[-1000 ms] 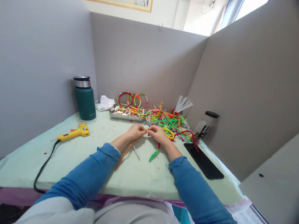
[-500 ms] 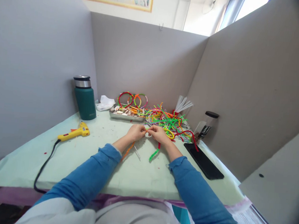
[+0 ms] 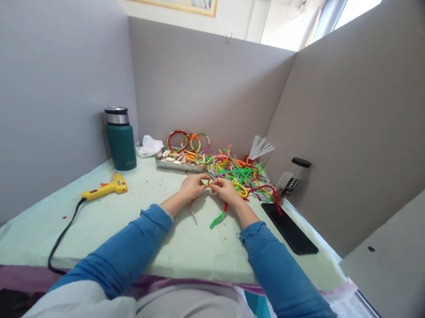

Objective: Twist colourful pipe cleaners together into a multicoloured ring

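My left hand (image 3: 192, 185) and my right hand (image 3: 224, 189) meet over the middle of the pale green table (image 3: 96, 228), fingers pinched together. Between them they grip a bundle of pipe cleaners. An orange pipe cleaner (image 3: 194, 201) shows only as a short end below my left hand. A red and green pipe cleaner (image 3: 219, 218) hangs from my right hand down onto the table. A thin metal wire (image 3: 193, 217) lies on the table under my wrists.
A heap of coloured pipe cleaners (image 3: 242, 173) lies behind the hands. A metal tray (image 3: 179, 165) with shells and hoops stands at the back. A green flask (image 3: 120, 139), a yellow glue gun (image 3: 104, 189) with cable, a black phone (image 3: 289, 228), a jar (image 3: 293, 177).
The long orange pipe cleaner trailing down under my left hand has been drawn up, leaving only a short end. Both hands stay in the same spot.
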The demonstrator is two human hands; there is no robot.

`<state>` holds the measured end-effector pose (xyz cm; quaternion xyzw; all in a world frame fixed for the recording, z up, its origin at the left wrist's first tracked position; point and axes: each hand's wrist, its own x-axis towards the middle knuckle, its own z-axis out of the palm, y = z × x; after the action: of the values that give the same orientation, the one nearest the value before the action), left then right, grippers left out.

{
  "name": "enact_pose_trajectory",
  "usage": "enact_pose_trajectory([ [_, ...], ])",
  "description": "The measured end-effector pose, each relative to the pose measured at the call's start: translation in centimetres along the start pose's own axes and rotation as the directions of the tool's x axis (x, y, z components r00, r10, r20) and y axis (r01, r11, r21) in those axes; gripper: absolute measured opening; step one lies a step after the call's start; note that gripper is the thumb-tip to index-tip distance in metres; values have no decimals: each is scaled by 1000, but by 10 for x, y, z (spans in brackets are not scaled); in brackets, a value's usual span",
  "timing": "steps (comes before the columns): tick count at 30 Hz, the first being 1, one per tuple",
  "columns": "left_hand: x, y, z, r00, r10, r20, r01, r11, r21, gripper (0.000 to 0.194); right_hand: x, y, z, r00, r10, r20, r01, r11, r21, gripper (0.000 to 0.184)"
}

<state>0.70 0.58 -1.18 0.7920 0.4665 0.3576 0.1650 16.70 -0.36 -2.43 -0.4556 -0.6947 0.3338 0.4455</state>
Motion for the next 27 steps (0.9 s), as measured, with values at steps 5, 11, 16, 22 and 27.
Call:
enact_pose_trajectory([
  [5, 3, -2, 0, 989, 125, -77, -126, 992, -15, 46, -2, -3, 0, 1000, 11, 9, -10, 1000, -26, 14],
  [11, 6, -5, -2, 983, -115, -144, 110, 993, -42, 20, 0, 3, 0, 1000, -6, -15, 5, 1000, -30, 16],
  [16, 4, -4, 0, 938, -325, 121, 344, 914, -217, 27, 1, 4, 0, 999, -36, -31, 35, 999, -24, 18],
  [22, -2, 3, -2, 907, -284, 311, 408, 774, -484, 33, -2, -1, 0, 996, -92, -9, 92, 996, 0, 20],
  [27, -2, 1, -4, 870, -319, 375, 487, 668, -563, 30, -2, -1, 0, 992, -124, 12, 125, 992, -22, 19],
])
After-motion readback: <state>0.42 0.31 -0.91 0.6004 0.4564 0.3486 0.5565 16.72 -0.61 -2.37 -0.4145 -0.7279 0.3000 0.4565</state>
